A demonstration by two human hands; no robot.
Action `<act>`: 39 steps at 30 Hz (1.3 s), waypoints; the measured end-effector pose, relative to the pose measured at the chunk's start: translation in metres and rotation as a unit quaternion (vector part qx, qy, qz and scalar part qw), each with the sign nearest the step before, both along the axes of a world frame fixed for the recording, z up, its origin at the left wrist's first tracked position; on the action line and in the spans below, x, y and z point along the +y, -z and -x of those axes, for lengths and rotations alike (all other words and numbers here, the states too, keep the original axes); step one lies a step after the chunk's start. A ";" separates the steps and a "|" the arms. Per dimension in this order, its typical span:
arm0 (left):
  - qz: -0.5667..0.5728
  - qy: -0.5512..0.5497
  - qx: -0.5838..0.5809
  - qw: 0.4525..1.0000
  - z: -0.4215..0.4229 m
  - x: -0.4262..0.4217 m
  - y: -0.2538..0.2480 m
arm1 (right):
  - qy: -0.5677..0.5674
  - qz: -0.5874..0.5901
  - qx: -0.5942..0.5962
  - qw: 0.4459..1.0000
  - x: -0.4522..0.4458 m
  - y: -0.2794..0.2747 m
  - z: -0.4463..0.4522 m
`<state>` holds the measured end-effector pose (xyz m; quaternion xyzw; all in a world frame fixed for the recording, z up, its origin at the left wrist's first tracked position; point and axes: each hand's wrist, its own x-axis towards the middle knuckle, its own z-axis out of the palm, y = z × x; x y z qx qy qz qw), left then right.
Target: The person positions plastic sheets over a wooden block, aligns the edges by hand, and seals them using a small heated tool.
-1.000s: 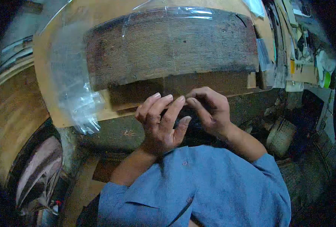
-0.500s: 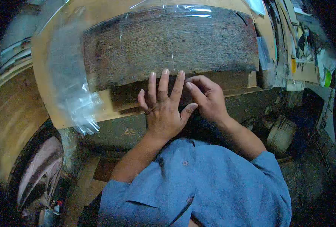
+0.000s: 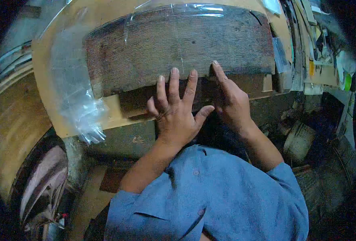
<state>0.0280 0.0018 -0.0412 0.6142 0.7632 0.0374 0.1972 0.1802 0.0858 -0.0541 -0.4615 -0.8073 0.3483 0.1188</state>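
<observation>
A wide, dark brown, wrinkled sheet (image 3: 158, 46) with a curved top edge lies on a tan board (image 3: 115, 108). My left hand (image 3: 176, 116) is open, its fingers spread, with the fingertips at the sheet's lower edge. To its right, my right hand (image 3: 233, 99) stretches out an index finger whose tip rests on the same sheet near that edge. Its other fingers are bent and partly hidden beneath the hand. Nothing shows in either hand. Shiny clear plastic (image 3: 212, 10) crosses the sheet's top.
Clear plastic bags or film (image 3: 71, 76) hang over the board's left side, down past its front edge. A small clear plastic piece (image 3: 280, 56) sits at the sheet's right end. Strips and tools crowd the far right. A round, pale container (image 3: 299, 140) stands low on the right.
My right hand has moved right and slightly forward, going from bent fingers near my left hand to an index finger extended onto the sheet. My left hand stays nearly in place.
</observation>
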 end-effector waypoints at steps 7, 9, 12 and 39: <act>-0.011 -0.004 -0.012 1.000 -0.001 -0.002 0.001 | 0.005 -0.009 0.006 1.000 -0.001 0.005 -0.001; -0.016 -0.005 -0.014 1.000 -0.001 -0.002 0.001 | 0.003 -0.021 0.021 1.000 0.000 0.004 0.000; -0.001 -0.009 -0.010 1.000 -0.002 -0.001 0.000 | 0.007 -0.018 0.024 1.000 -0.001 0.005 0.001; -0.034 -0.009 0.011 0.999 -0.004 -0.001 -0.004 | 0.213 -0.217 -0.019 0.952 0.141 -0.004 -0.049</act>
